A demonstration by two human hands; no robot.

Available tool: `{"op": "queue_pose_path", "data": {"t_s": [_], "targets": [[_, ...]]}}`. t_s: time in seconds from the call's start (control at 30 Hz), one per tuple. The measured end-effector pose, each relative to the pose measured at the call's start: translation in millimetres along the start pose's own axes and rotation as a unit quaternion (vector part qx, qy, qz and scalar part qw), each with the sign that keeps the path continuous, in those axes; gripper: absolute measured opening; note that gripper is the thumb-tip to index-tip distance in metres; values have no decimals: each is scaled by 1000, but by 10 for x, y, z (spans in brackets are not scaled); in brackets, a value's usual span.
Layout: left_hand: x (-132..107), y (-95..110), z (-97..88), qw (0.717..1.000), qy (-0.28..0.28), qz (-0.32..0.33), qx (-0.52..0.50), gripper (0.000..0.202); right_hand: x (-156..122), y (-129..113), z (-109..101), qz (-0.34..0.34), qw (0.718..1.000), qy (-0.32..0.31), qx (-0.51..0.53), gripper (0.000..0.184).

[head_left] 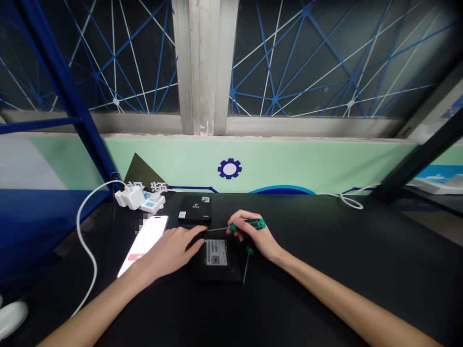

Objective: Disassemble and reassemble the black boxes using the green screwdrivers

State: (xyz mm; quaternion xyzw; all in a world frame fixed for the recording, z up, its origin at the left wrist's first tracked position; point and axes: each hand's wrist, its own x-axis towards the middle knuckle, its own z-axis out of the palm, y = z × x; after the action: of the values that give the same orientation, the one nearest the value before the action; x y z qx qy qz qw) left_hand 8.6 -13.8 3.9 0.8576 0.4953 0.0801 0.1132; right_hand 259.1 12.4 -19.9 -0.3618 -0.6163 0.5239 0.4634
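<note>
A flat black box (234, 271) with a white printed label (216, 252) lies on the black table. My right hand (257, 236) is closed around a green-and-black screwdriver (256, 223), whose shaft points left and lies nearly level. Its tip is at the far left corner of the box, close to my left index finger; contact with the box cannot be made out. My left hand (178, 246) rests by that corner, thumb and index finger stretched apart. A second screwdriver (247, 265) with a green handle lies right of the box, its handle end partly below my right hand.
Behind the hands sits another black box (195, 208) with small stickers. A lit phone (148, 241) lies left, partly behind my left arm. Near the wall are a white power strip (152, 201) with plugs and a white cable (87, 248). Blue and black posts flank the table.
</note>
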Motion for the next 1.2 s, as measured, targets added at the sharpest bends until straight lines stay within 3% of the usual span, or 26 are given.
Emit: {"op": "queue_pose_path", "data": {"t_s": [0.23,0.37,0.47,0.8,1.2], "targets": [[16,-9,28,1000,10,-3,-2,41,18,69,-72,-14,999,8,49,27],[39,-31,52,999,43,-21,13,33,15,53,-92,-7,997,11,74,27],[42,-33,58,998,46,-24,20,39,18,49,-99,-13,995,11,97,26],[30,2,32,999,18,40,-15,42,14,-7,-96,-7,992,10,127,26],[11,-44,67,999,-13,41,-9,44,41,33,-99,-13,989,1,145,25]]}}
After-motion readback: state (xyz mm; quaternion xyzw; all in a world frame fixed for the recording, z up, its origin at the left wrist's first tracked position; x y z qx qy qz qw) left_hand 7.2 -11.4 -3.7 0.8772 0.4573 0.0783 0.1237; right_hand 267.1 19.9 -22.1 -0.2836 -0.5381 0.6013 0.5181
